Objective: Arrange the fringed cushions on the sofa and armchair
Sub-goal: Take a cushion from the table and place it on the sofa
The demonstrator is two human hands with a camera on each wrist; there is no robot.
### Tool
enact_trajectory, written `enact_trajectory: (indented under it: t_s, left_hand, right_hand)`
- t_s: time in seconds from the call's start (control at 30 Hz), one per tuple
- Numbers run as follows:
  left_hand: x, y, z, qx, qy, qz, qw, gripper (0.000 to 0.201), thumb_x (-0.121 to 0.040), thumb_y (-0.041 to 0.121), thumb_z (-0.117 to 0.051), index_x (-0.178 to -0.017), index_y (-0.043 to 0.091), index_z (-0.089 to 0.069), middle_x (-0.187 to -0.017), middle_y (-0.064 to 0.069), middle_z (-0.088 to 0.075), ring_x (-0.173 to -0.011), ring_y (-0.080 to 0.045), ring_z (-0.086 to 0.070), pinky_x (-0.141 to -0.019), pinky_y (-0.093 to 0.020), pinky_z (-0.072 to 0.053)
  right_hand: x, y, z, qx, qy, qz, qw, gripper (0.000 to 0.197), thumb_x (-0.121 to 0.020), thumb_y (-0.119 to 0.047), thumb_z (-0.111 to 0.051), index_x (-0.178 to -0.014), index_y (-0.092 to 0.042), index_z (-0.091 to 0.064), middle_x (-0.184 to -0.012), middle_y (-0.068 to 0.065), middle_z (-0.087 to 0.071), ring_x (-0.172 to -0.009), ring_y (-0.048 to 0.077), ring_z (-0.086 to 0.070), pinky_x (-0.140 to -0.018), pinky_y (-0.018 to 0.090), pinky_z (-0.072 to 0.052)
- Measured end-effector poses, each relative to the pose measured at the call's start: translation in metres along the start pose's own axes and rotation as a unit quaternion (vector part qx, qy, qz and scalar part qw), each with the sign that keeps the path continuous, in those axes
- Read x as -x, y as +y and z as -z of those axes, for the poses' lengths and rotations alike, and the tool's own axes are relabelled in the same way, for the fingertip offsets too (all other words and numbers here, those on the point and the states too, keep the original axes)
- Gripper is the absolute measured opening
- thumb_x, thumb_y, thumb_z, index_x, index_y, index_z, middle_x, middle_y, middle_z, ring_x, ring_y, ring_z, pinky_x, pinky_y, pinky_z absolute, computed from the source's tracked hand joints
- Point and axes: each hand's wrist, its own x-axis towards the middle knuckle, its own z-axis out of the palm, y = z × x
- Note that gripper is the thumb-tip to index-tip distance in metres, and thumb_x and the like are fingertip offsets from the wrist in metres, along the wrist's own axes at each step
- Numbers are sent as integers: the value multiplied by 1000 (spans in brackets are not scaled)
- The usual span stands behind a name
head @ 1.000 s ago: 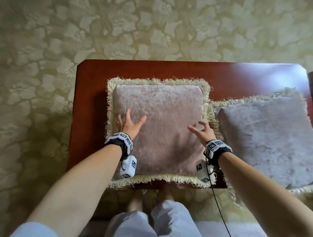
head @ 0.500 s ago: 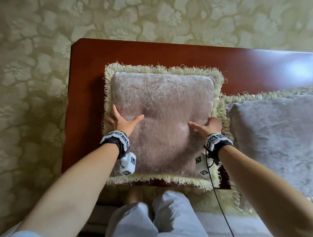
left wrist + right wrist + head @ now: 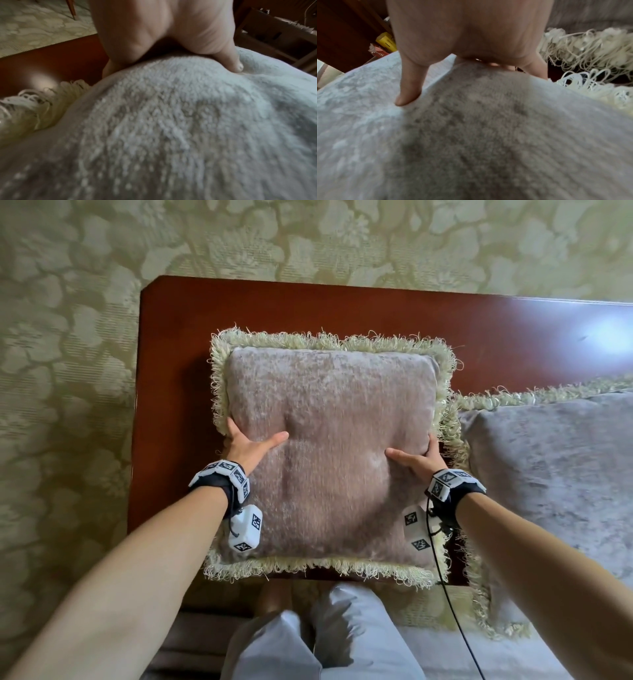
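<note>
A pinkish-beige plush cushion (image 3: 329, 446) with a cream fringe lies over the dark red wooden table (image 3: 308, 306). My left hand (image 3: 248, 445) grips its left edge, thumb pressed into the top face and fingers tucked under the side. My right hand (image 3: 416, 455) grips the right edge the same way. The left wrist view has the thumb (image 3: 235, 63) denting the plush (image 3: 171, 121); the right wrist view has the thumb (image 3: 409, 92) on the plush (image 3: 488, 128). A second, greyer fringed cushion (image 3: 555, 474) lies at the right, its fringe touching the first.
Cream floral carpet (image 3: 68, 371) surrounds the table on the left and far side. My legs in pale trousers (image 3: 325, 638) are at the table's near edge. A black cable (image 3: 445, 577) hangs from my right wrist. Yellow and red packages (image 3: 385, 44) sit beyond the cushion.
Both hands went from lying flat on the cushion's top to its two side edges and took hold. The cushion now looks larger in the head view and is dented between the thumbs.
</note>
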Motion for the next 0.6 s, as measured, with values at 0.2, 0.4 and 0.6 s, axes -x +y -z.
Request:
enact_trajectory:
  t_s: [0.2,0.4,0.6]
  left_hand:
    - [25,20,-5,15,20,-11,1000,120,-78,55,-72,-154,16,12,-161,-15,-14,-144,-35,-25,-114,-46,-23]
    - [41,36,-10,12,58,-34,998,135,-59,77,-71,-155,20,5,-158,-16,-24,-140,-37,-32,-112,-47,-28]
    - [65,60,-8,15,90,-70,993,140,-53,82,-69,-155,18,3,-156,-17,-27,-140,-37,-32,-113,-50,-29]
  right_hand:
    - [13,-17,-7,-34,29,28,999,85,-67,-20,-88,-137,-15,-39,-124,4,-59,-110,23,-58,-95,31,-46]
    - [34,-49,-12,-71,35,61,995,100,-57,-50,-89,-138,-18,-38,-123,1,-60,-110,21,-59,-101,37,-47]
    - [56,-77,0,-2,72,80,994,143,-28,-86,-74,-149,-28,-24,-138,7,-52,-125,30,-52,-107,47,-41]
